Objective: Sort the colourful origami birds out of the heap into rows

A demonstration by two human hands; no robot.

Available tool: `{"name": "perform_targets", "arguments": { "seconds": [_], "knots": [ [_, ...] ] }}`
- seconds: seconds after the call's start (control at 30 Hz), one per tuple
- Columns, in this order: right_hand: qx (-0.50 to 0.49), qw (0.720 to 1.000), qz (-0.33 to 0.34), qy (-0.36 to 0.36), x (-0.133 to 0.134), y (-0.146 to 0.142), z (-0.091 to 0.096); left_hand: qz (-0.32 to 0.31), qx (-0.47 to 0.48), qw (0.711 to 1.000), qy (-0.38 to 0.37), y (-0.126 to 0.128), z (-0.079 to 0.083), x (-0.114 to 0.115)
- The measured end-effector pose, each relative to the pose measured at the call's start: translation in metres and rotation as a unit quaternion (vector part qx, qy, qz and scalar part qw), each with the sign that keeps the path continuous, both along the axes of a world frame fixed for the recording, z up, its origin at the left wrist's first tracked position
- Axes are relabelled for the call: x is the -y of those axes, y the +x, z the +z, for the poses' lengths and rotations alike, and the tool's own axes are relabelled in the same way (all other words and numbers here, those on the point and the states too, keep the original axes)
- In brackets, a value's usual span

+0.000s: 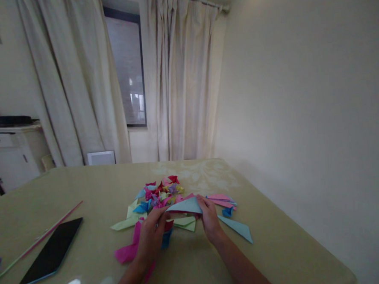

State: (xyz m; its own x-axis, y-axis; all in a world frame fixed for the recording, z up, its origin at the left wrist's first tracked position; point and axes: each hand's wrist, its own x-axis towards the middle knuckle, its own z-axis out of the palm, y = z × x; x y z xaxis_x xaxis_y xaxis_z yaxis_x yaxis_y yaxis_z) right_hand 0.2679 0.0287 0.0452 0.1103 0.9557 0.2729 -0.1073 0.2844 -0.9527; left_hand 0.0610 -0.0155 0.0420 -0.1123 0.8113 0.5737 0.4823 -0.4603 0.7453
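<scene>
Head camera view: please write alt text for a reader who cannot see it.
A left hand and right hand hold a folded light-blue paper by its ends above a table. Beyond it lie colourful folded papers; a black flat device lies at the left.

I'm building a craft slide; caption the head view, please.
Left hand and right hand hold a folded light-blue paper over a table scattered with colourful folded paper pieces.

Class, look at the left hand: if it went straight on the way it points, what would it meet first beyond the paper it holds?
Past the light blue paper, the left hand would probably meet the pile of colourful folded paper first, though depth is hard to judge.
</scene>
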Motion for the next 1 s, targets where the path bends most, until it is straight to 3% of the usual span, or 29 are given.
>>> {"name": "perform_targets", "arguments": {
  "seconds": [0.13, 0.27, 0.6, 0.83, 1.0],
  "knots": [
    [-0.096, 0.994, 0.044, -0.028, 0.002, -0.008, -0.001, 0.003, 0.038, 0.999, -0.023, 0.001, 0.008, 0.003],
    [-0.097, 0.992, 0.083, -0.013, 0.008, -0.012, 0.001, 0.001, 0.061, 0.997, -0.045, 0.003, 0.01, 0.005],
    [-0.063, 0.997, 0.037, 0.005, 0.012, -0.013, 0.007, 0.011, 0.048, 0.997, -0.056, 0.006, 0.008, 0.004],
    [-0.137, 0.988, 0.072, 0.018, 0.014, -0.018, 0.005, 0.021, 0.048, 0.997, -0.048, 0.004, 0.012, 0.006],
    [-0.087, 0.994, 0.062, 0.017, 0.015, -0.022, 0.002, 0.017, 0.047, 0.997, -0.051, 0.006, 0.011, 0.007]
  ]
}}
